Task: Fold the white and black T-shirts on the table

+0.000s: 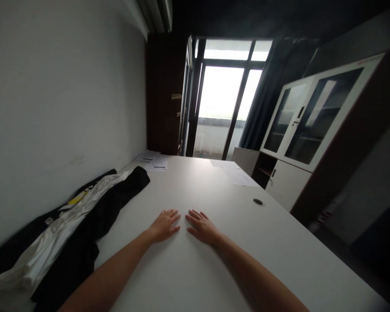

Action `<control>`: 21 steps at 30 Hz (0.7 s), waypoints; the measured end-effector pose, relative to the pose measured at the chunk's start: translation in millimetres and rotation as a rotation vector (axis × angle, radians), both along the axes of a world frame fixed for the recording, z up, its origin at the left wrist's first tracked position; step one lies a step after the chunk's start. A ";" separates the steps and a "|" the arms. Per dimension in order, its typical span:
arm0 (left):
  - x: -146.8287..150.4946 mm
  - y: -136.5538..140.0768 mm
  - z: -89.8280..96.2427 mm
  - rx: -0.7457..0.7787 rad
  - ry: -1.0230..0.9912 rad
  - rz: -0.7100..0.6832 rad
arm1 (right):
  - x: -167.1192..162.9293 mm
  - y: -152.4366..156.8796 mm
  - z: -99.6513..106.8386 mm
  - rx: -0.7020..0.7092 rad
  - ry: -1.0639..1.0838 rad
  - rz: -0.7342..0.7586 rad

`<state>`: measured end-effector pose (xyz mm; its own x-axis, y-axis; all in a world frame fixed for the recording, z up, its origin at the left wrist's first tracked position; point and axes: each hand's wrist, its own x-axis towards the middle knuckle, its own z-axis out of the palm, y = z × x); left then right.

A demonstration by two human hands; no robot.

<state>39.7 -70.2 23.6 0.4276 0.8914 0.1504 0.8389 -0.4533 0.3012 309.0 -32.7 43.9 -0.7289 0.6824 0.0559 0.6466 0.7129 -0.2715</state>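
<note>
Both hands rest palm down on a white table (pixel 188 186), a small gap between them. My left hand (pixel 164 225) lies flat with its fingers spread and holds nothing. Beside it, my right hand (pixel 203 226) is also flat, fingers apart, with nothing in it. To the left of my left forearm lies a heap of clothes along the wall: a black garment (pixel 117 199) and a white garment (pixel 52 236), with a small yellow patch (pixel 78 198) showing among the folds.
Printed papers (pixel 154 162) lie at the far left corner, more white sheets (pixel 238 175) at the far right edge. A round cable hole (pixel 258 202) is set in the tabletop. A white cabinet (pixel 290 177) with glass doors stands right; beyond are a window (pixel 222 91) and dark curtain (pixel 263 99).
</note>
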 end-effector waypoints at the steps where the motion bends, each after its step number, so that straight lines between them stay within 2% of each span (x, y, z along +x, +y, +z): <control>1: 0.3 0.6 -1.1 0.001 -0.006 -0.002 | 0.8 0.6 -0.5 0.000 0.002 0.005; 10: -0.1 -2.6 6.5 -0.019 -0.013 -0.011 | -1.0 2.1 0.5 0.005 -0.007 0.006; 21: -0.9 0.4 3.2 -0.013 -0.011 -0.008 | 0.1 3.1 -1.0 -0.001 -0.003 0.000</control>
